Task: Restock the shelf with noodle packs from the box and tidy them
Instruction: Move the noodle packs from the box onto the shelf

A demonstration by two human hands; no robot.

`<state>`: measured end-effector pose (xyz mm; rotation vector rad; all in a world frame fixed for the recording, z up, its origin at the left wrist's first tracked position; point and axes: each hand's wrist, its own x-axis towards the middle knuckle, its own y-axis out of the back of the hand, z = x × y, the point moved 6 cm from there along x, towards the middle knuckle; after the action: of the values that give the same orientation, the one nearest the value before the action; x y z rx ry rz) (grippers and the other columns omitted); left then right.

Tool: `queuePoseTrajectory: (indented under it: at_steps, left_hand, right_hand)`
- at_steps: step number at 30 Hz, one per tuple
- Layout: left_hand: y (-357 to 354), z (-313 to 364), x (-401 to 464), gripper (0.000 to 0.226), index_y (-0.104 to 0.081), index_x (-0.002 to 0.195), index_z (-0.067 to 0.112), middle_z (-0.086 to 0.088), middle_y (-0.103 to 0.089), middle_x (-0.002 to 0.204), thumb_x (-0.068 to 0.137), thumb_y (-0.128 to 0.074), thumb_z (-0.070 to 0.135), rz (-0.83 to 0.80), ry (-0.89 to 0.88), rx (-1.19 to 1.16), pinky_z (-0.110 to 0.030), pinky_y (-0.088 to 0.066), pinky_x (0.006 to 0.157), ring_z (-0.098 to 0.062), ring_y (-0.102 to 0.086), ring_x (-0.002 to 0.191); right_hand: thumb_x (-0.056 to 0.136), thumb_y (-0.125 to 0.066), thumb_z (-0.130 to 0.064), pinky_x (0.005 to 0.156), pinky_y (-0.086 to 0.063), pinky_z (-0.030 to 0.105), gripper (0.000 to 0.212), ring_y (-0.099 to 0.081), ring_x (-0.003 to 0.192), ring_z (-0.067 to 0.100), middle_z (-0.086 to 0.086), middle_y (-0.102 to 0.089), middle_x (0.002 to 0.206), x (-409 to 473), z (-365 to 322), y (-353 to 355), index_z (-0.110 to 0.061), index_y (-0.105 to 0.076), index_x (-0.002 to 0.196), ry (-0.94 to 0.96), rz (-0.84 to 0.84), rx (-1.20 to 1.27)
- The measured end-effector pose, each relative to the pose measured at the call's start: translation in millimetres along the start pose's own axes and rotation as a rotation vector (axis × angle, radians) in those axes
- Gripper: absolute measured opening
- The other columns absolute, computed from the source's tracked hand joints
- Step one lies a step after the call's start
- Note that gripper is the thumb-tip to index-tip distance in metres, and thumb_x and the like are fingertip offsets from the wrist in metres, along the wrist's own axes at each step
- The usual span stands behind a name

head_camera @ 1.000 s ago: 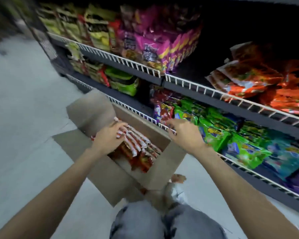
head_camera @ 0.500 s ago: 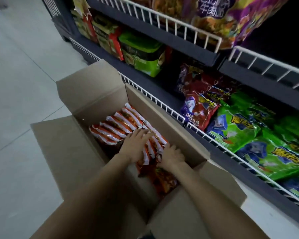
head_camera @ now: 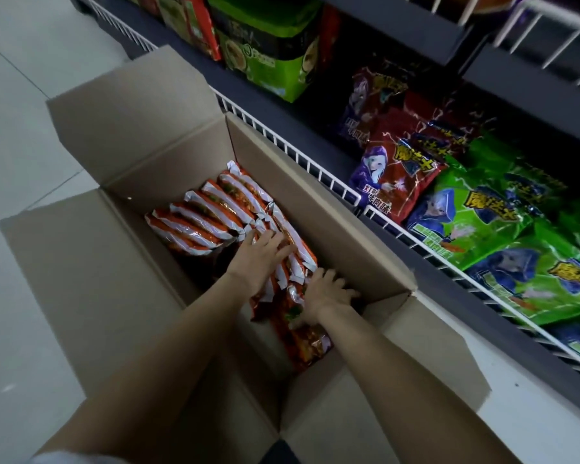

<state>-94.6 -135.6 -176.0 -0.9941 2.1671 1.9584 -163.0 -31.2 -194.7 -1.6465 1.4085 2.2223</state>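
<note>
Standing on edge in the open cardboard box [head_camera: 332, 209], orange-and-white noodle packs [head_camera: 208, 216] fill its far half; left hand [head_camera: 262, 259] lies flat on them, right hand [head_camera: 329, 293] grips one pack beside the shelf [head_camera: 302, 155].

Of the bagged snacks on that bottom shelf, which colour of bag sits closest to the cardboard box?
The red bag with the purple-hooded figure, leaning at the white wire rail. The green bags lie further right, away from the box.

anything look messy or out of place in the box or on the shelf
In the brown cardboard box, the far orange noodle packs stand in a neat row, but those by the right hand lie tumbled. Nothing spilled or torn.
</note>
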Motion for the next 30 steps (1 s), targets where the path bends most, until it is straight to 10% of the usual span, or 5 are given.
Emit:
queuePoseTrajectory:
  at_steps: [15, 20, 25, 28, 30]
  left_hand:
    - [-3, -12, -6, 0.101, 0.012, 0.149, 0.027, 0.007, 0.022, 0.155, 0.084, -0.066, 0.020, -0.127, -0.056, -0.011, -0.052, -0.007, 0.117, -0.019, 0.015, 0.144]
    - [25, -27, -28, 0.089, -0.010, 0.150, 0.027, 0.003, -0.005, 0.159, 0.081, -0.062, 0.008, 0.042, -0.034, -0.616, -0.047, -0.013, 0.117, -0.017, -0.002, 0.146]
    - [92, -27, -95, 0.063, -0.044, 0.129, 0.041, 0.009, -0.053, 0.132, 0.072, -0.068, 0.050, 0.226, 0.173, -1.879, -0.034, -0.037, 0.104, -0.011, -0.050, 0.122]
    - [127, 3, -127, 0.079, -0.044, 0.132, 0.031, 0.008, -0.063, 0.119, 0.063, -0.074, 0.057, 0.100, 0.104, -2.056, -0.030, -0.048, 0.096, -0.011, -0.061, 0.111]
    - [157, 25, -146, 0.045, -0.052, 0.121, 0.016, 0.013, -0.064, 0.099, 0.085, -0.064, 0.040, 0.057, 0.083, -2.052, -0.007, -0.048, 0.074, 0.000, -0.064, 0.094]
  right_hand:
    - [0.068, -0.077, -0.052, 0.096, -0.041, 0.036, 0.104, -0.042, 0.123, 0.034, 0.021, -0.038, 0.137, -64, -1, 64, -0.002, -0.019, 0.138, 0.157, 0.265, 0.037]
    - [0.069, -0.075, -0.052, 0.091, -0.042, 0.038, 0.099, -0.042, 0.121, 0.036, 0.017, -0.039, 0.132, -119, 20, 116, -0.006, -0.020, 0.138, 0.216, 0.377, 0.072]
    - [0.068, -0.073, -0.054, 0.077, -0.039, 0.032, 0.091, -0.052, 0.105, 0.025, 0.005, -0.047, 0.118, -173, 64, 159, -0.012, -0.025, 0.132, 0.230, 0.518, 0.492]
    - [0.072, -0.076, -0.044, 0.082, -0.042, 0.028, 0.081, -0.053, 0.100, 0.015, -0.006, -0.050, 0.110, -204, 98, 168, -0.016, -0.029, 0.132, 0.233, 0.473, 0.948]
    - [0.074, -0.076, -0.038, 0.073, -0.047, 0.023, 0.071, -0.058, 0.092, 0.009, -0.009, -0.054, 0.106, -228, 118, 168, -0.019, -0.033, 0.126, 0.259, 0.443, 1.201]
